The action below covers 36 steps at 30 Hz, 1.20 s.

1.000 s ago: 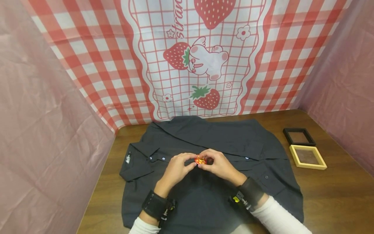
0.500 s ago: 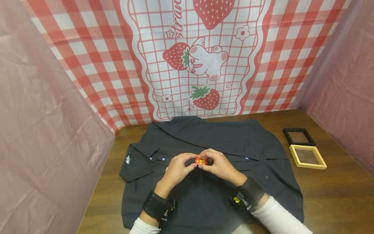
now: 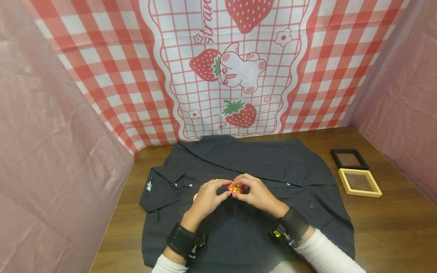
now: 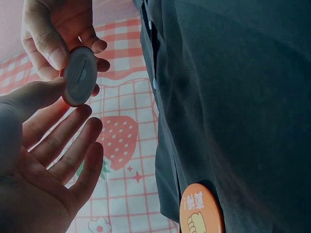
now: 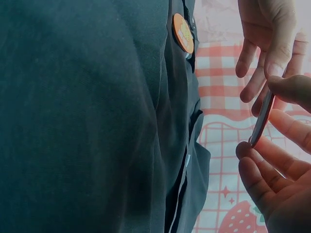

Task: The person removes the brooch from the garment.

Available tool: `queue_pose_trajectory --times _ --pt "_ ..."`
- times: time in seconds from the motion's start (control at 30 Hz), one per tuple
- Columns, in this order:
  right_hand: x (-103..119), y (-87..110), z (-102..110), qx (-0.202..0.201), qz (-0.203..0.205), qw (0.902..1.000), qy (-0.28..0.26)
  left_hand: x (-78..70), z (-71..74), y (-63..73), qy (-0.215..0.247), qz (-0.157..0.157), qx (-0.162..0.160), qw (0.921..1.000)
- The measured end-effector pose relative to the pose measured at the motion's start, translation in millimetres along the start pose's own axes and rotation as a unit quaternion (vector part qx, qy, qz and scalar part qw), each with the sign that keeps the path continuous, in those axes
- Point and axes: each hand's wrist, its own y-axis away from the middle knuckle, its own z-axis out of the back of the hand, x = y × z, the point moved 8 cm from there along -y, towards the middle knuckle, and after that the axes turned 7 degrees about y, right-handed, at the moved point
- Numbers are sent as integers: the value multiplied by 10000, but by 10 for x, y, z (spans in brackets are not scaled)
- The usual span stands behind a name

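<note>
Above the dark button-up shirt (image 3: 252, 235), the red pin-back badge (image 4: 80, 77) sits between thumb and fingertips of the left hand (image 3: 206, 195) and right hand (image 3: 257, 193), both pinching its rim.

Black frame (image 3: 336, 159) beside yellow frame (image 3: 363, 194) on wooden table (image 3: 392, 223); strawberry-print cloth (image 3: 235, 72) behind.

Sideways red lettering (image 3: 208, 24) on the checked cloth (image 3: 336, 49) reads "stra", its next letter cut by the head view's upper edge. Pale characters on the orange badge (image 4: 201, 209) and the dark shirt (image 3: 235, 235)'s white collar label (image 3: 149, 184) are too unclear to read.
</note>
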Motion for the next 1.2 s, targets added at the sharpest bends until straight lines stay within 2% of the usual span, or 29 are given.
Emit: queue_pose_trajectory --times 0.3,0.5,0.83,0.97,1.2 --pt "3 18 -25 -23 93 9998 167 -1 -15 27 -28 -25 -10 10000" --pt "-11 14 -19 -130 107 9997 203 22 2 47 73 105 -41 9999" --pt "-25 31 24 -300 34 9987 403 94 9 97 277 512 -53 9983" --pt "-58 46 33 -303 -48 9985 445 125 -8 100 96 673 87 9977" --pt "-100 63 46 -246 -185 9989 349 186 -34 132 -307 1074 531 9923"
